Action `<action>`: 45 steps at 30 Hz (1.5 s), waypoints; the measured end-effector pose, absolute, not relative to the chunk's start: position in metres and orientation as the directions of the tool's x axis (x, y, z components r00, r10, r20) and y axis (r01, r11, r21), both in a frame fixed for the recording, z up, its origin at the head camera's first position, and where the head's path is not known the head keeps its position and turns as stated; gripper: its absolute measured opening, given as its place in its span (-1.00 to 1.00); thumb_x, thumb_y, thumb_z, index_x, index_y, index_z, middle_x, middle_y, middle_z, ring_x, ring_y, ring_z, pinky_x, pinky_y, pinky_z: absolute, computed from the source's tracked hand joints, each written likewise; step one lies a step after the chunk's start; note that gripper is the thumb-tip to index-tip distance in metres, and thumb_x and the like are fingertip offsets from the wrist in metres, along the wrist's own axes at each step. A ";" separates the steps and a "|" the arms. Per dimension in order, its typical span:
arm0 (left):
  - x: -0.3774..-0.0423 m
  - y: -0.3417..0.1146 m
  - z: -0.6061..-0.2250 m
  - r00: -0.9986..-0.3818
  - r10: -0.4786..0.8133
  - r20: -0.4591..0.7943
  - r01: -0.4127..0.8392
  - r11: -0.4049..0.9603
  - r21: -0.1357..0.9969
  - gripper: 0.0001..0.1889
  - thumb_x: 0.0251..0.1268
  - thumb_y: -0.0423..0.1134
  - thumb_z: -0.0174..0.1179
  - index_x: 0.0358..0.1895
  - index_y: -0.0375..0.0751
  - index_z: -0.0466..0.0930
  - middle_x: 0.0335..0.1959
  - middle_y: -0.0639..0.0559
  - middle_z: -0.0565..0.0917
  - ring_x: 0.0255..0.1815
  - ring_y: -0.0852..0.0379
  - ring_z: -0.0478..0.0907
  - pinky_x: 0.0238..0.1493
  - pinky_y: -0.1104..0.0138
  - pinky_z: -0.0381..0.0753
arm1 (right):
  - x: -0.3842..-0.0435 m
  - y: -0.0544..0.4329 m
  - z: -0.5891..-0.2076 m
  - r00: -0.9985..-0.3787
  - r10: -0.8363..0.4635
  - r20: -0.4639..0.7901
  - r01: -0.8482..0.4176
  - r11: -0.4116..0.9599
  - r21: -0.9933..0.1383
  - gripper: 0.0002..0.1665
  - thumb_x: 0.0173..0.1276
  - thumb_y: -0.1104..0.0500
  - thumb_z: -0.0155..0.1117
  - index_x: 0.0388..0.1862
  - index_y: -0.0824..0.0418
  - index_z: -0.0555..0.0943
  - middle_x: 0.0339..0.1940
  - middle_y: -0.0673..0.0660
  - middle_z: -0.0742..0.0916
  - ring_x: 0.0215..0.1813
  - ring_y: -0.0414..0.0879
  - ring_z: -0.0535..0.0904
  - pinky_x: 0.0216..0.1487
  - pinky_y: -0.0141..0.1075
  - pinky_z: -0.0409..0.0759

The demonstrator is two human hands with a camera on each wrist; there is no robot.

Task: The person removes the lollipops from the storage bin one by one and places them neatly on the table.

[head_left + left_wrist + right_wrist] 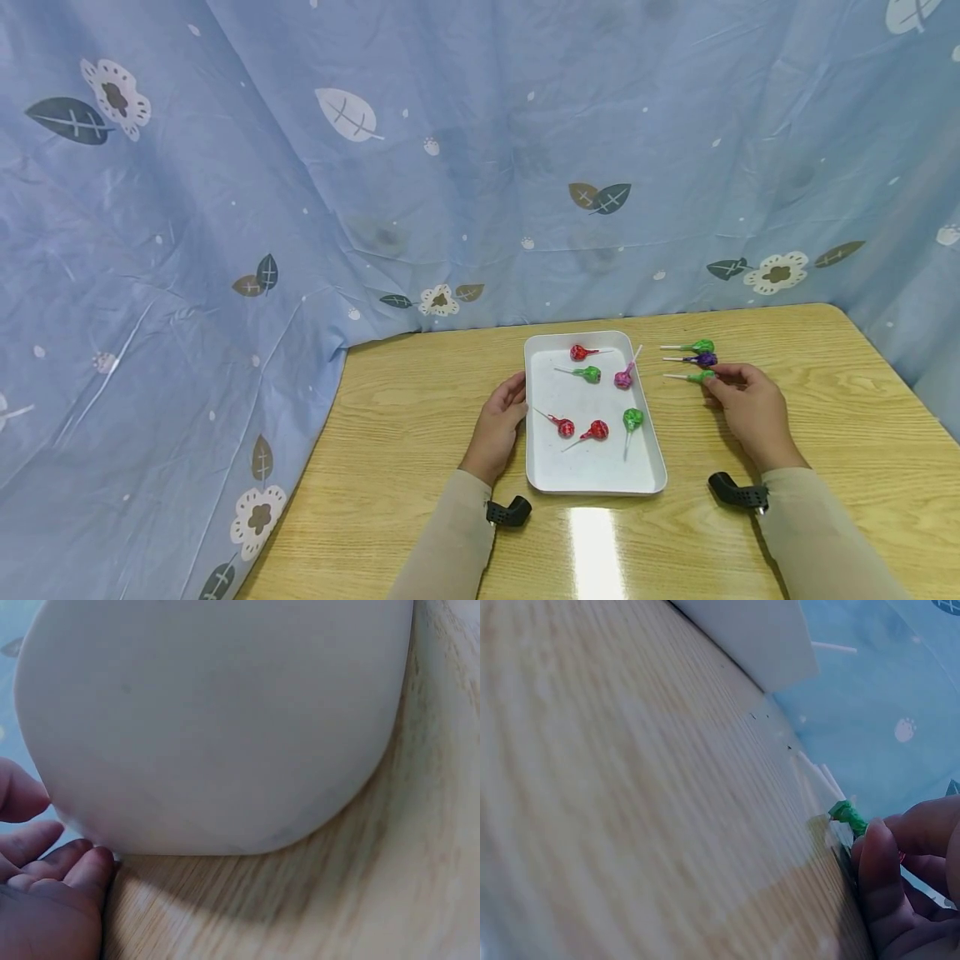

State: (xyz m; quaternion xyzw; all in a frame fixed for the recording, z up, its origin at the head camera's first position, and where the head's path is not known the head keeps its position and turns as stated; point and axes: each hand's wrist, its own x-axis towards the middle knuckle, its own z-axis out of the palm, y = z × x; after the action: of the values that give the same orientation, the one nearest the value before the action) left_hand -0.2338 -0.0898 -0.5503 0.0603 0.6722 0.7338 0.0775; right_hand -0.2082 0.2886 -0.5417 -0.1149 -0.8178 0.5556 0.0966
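Observation:
A white tray holds several wrapped lollipops, among them a magenta lollipop and a green lollipop. Against the tray's left wall, my left hand touches the outside with its fingertips; the left wrist view shows them at the tray wall. My right hand pinches the head of another green lollipop on the table, its stick pointing left. In the right wrist view, thumb and finger close on its green wrapper. Just beyond lie a purple lollipop and a further green lollipop.
The wooden table carries the tray near its middle. A blue patterned curtain hangs along the back and left side. Inside the tray, red lollipops lie at different angles. A black wrist mount sits on the right sleeve.

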 end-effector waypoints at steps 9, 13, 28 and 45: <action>-0.233 -0.090 -0.549 -0.981 0.194 -0.022 -0.041 -0.092 0.995 -0.41 0.64 -0.44 0.04 0.67 -0.25 0.33 0.60 -0.07 0.44 0.60 0.01 0.36 0.53 0.20 0.41 | -0.209 0.290 -0.539 -0.954 0.298 0.010 0.102 0.358 -0.928 -0.52 0.75 0.19 0.15 0.42 0.53 0.49 0.08 0.41 0.67 -0.27 -0.22 0.70 -0.26 -0.38 0.78; -0.234 -0.090 -0.549 -0.980 0.197 -0.030 -0.047 -0.085 0.995 -0.41 0.65 -0.43 0.04 0.67 -0.24 0.33 0.60 -0.06 0.43 0.60 0.01 0.36 0.53 0.21 0.41 | -0.211 0.292 -0.540 -0.952 0.307 0.005 0.107 0.347 -0.932 -0.51 0.75 0.20 0.14 0.44 0.54 0.47 0.12 0.42 0.65 -0.28 -0.23 0.69 -0.26 -0.37 0.78; -0.233 -0.089 -0.549 -0.982 0.189 -0.020 -0.039 -0.094 0.995 -0.42 0.66 -0.44 0.03 0.66 -0.27 0.34 0.60 -0.11 0.43 0.60 -0.02 0.36 0.54 0.17 0.40 | -0.214 0.294 -0.542 -0.947 0.321 0.021 0.093 0.336 -0.937 -0.48 0.72 0.26 0.17 0.48 0.53 0.39 0.24 0.46 0.60 -0.25 -0.26 0.68 -0.23 -0.40 0.77; -0.233 -0.089 -0.550 -0.980 0.197 -0.006 -0.025 -0.094 0.995 -0.42 0.65 -0.44 0.03 0.67 -0.31 0.32 0.62 -0.16 0.41 0.62 -0.07 0.34 0.54 0.18 0.40 | -0.208 0.295 -0.543 -0.946 0.320 0.057 0.047 0.308 -0.950 -0.54 0.70 0.24 0.17 0.40 0.51 0.44 0.01 0.22 0.69 -0.25 -0.22 0.72 -0.26 -0.42 0.75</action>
State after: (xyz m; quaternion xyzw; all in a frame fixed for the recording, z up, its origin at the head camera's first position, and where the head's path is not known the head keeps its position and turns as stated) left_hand -0.2334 -0.0892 -0.5498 0.0645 0.6687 0.7369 0.0752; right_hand -0.2077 0.2946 -0.5428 -0.1149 -0.8001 0.5767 0.1183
